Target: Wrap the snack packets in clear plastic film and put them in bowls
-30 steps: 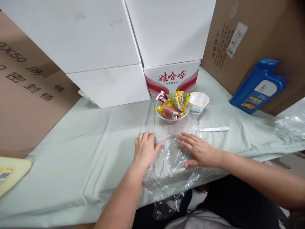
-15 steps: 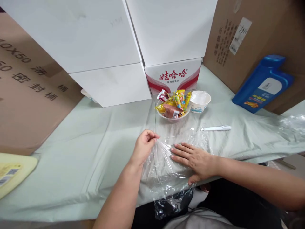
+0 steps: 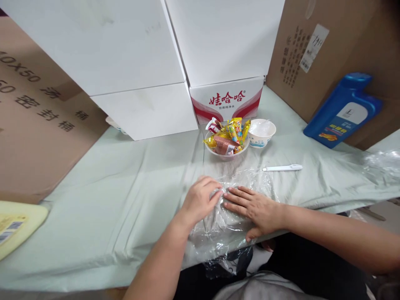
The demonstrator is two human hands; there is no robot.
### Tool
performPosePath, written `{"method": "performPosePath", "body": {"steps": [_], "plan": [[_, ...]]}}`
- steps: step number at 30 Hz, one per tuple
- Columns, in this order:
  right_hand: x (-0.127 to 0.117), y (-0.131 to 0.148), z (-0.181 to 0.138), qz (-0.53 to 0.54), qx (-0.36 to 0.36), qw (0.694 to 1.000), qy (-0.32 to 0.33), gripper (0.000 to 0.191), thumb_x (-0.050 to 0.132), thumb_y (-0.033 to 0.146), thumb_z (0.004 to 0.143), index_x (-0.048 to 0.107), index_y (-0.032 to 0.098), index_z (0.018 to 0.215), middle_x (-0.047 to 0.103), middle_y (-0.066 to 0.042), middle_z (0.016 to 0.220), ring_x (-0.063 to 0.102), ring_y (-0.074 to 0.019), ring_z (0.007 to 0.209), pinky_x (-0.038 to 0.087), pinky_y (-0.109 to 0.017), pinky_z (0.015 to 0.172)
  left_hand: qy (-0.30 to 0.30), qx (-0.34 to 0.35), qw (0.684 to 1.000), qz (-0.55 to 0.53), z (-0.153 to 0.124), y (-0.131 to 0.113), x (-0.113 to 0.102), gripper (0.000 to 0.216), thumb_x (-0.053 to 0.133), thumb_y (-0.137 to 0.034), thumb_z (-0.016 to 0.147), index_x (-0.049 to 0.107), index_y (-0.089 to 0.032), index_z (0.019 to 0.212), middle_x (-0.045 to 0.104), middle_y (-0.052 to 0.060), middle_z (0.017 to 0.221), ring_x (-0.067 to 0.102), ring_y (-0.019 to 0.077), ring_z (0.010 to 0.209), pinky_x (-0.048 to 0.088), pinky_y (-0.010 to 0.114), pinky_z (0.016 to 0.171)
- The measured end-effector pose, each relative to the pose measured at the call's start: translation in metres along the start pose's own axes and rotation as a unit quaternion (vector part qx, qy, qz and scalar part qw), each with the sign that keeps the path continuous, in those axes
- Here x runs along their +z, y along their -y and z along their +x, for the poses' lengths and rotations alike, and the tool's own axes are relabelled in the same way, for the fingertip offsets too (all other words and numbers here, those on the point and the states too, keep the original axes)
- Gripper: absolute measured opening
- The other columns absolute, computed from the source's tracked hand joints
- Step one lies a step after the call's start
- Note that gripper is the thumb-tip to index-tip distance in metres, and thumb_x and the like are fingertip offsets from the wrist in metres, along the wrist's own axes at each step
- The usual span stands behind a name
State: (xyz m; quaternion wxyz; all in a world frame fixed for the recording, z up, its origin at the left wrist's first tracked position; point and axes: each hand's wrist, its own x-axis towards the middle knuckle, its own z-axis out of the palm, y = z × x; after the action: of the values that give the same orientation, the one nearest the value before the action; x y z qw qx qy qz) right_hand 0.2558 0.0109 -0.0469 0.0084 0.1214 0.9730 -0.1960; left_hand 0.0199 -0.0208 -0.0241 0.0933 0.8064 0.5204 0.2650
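Observation:
A crinkled sheet of clear plastic film (image 3: pixel 212 233) lies over the table's front edge, its lower end hanging down. My right hand (image 3: pixel 258 208) rests palm down on it with the fingers stretched out. Close to those fingertips, my left hand (image 3: pixel 201 198) has its thumb and forefinger nearly together on the film; it is slightly blurred. Beyond the hands sits a clear bowl (image 3: pixel 226 157) of wrapped snacks (image 3: pixel 233 131). A white paper bowl (image 3: pixel 261 135) with plastic in it touches its right side. To the right lies a white utility knife (image 3: pixel 283 168).
White boxes (image 3: pixel 143 112) and a printed white carton (image 3: pixel 228 100) line the back. Brown cardboard boxes stand left (image 3: pixel 40 125) and right (image 3: pixel 296 54). A blue bottle (image 3: pixel 343 110) is at right, a yellow container (image 3: pixel 21 225) at left, and more crumpled plastic (image 3: pixel 383 162) far right.
My left hand has moved right, towards my right hand. The film between them has gone from pulled taut to slack. My right hand has stayed in place.

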Motion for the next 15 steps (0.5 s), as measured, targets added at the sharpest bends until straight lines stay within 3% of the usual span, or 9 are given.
{"method": "performPosePath", "body": {"steps": [2,3,7,10,12,15], "plan": [[-0.002,-0.003,-0.002,-0.008,0.016,1.0,-0.013,0.103,0.061,0.067,0.076,0.022,0.013,0.155,0.016,-0.016,0.161,0.003,-0.0364,0.148,0.004,-0.056,0.118,0.089,0.025,0.996,-0.012,-0.002,-0.001,-0.001,0.011,0.058,-0.022,0.089,0.068,-0.02,0.095,0.068,0.005,0.097,0.061,0.0204,0.097,0.05,0.034,0.089],[-0.005,-0.006,-0.004,-0.014,0.031,0.999,-0.02,0.102,0.06,0.068,0.077,0.023,0.012,0.154,0.017,-0.017,0.16,0.003,-0.0375,0.148,0.003,-0.058,0.118,0.103,0.015,0.995,0.007,-0.003,0.0,-0.001,0.012,0.06,-0.023,0.089,0.068,-0.019,0.097,0.068,0.006,0.102,0.06,0.0219,0.102,0.049,0.036,0.092],[-0.023,-0.02,-0.022,-0.021,0.095,0.994,-0.054,0.092,0.057,0.071,0.08,0.04,0.011,0.147,0.031,-0.019,0.156,0.012,-0.0392,0.147,0.007,-0.061,0.116,0.064,-0.052,0.991,0.103,-0.002,0.014,0.003,0.027,0.059,-0.026,0.089,0.066,-0.018,0.114,0.062,0.012,0.127,0.054,0.0305,0.12,0.043,0.049,0.102],[-0.034,-0.021,-0.04,0.013,0.087,0.994,-0.067,0.078,0.062,0.067,0.078,0.057,0.012,0.133,0.039,-0.018,0.152,0.02,-0.036,0.146,0.016,-0.056,0.117,0.065,-0.062,0.987,0.133,-0.002,0.019,0.007,0.033,0.059,-0.029,0.089,0.063,-0.017,0.119,0.059,0.013,0.134,0.051,0.0328,0.126,0.039,0.052,0.106],[-0.038,-0.014,-0.05,0.045,0.063,0.995,-0.056,0.062,0.069,0.06,0.076,0.066,0.014,0.117,0.041,-0.015,0.152,0.022,-0.0343,0.146,0.02,-0.053,0.117,0.069,-0.063,0.985,0.148,-0.002,0.018,0.008,0.035,0.061,-0.029,0.088,0.062,-0.017,0.121,0.058,0.014,0.135,0.049,0.0336,0.128,0.036,0.053,0.108],[-0.038,0.006,-0.062,0.101,0.034,0.994,-0.024,0.022,0.066,0.038,0.085,0.07,0.02,0.096,0.048,-0.008,0.147,0.029,-0.0293,0.144,0.024,-0.052,0.117,0.074,-0.069,0.983,0.153,-0.003,0.016,0.01,0.036,0.061,-0.029,0.087,0.061,-0.018,0.122,0.056,0.014,0.137,0.048,0.0341,0.129,0.037,0.053,0.107]]}}
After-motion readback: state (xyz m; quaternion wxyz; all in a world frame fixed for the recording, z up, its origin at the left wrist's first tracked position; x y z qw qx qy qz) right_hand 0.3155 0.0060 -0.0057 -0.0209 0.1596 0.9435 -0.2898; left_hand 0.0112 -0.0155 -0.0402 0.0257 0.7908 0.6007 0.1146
